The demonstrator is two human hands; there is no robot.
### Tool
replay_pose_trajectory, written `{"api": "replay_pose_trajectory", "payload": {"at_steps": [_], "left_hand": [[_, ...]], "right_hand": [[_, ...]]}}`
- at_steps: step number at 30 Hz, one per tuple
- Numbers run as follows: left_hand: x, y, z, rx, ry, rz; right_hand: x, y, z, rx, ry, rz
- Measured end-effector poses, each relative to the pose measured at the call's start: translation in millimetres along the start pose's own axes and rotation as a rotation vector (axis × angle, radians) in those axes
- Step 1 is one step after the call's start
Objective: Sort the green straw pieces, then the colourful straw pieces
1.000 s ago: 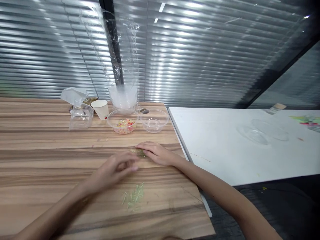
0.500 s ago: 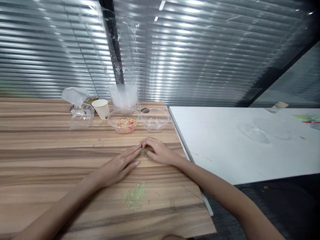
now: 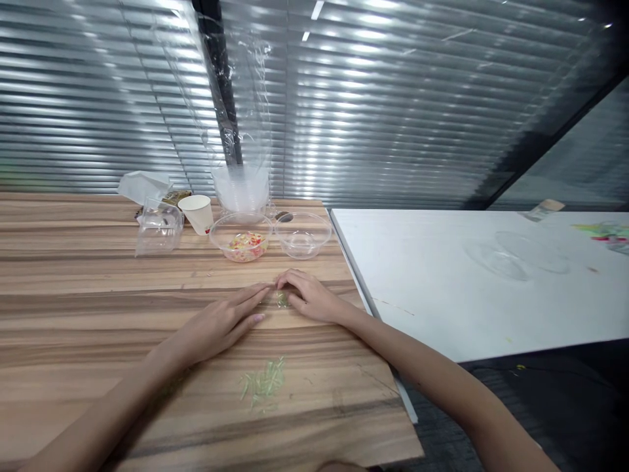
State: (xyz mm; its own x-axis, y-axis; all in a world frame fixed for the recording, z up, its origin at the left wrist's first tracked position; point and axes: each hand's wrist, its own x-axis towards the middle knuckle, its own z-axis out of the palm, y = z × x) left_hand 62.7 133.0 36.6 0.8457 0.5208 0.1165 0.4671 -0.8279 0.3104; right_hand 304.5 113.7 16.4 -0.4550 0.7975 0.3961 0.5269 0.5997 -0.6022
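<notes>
My left hand [image 3: 223,322] lies flat on the wooden table [image 3: 88,314], fingers stretched out toward a small clump of green bits [image 3: 282,299]. My right hand [image 3: 312,297] rests just right of that clump, fingers curved down around it and touching it. Nearer to me lies a loose scatter of pale green strips [image 3: 264,383]. Beyond the hands stand a clear bowl with red and yellow pieces [image 3: 241,238] and an empty clear bowl [image 3: 302,235].
At the back are a paper cup [image 3: 198,214], a clear plastic box [image 3: 159,227], a white wrapper [image 3: 143,185] and a stack of clear bowls in a plastic sleeve [image 3: 242,187]. A white table [image 3: 442,301] with clear lids [image 3: 515,259] adjoins on the right.
My left hand has uncurled and slid forward to lie flat beside the green clump. My right hand has stayed almost in place.
</notes>
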Motion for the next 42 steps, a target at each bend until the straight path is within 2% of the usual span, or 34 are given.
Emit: {"api": "replay_pose_trajectory", "payload": {"at_steps": [6,12,21,33,42], "left_hand": [[4.0,1.7,9.1,-0.042,-0.041,0.005],[-1.8,-9.5,6.0,0.009,-0.063,-0.091],[0.3,-4.1,-0.4,-0.010,-0.142,0.065],[-0.2,-1.3,-6.8,-0.026,-0.211,0.067],[-2.0,-4.8,-5.0,-0.057,-0.181,0.048]], "right_hand": [[0.0,0.4,0.2,-0.006,0.058,0.068],[-1.0,0.9,-0.2,-0.004,0.048,0.077],[-1.7,3.8,1.4,-0.016,0.055,0.058],[-1.2,7.2,2.1,-0.034,0.052,0.030],[-1.8,7.3,2.0,-0.020,0.051,0.017]]}}
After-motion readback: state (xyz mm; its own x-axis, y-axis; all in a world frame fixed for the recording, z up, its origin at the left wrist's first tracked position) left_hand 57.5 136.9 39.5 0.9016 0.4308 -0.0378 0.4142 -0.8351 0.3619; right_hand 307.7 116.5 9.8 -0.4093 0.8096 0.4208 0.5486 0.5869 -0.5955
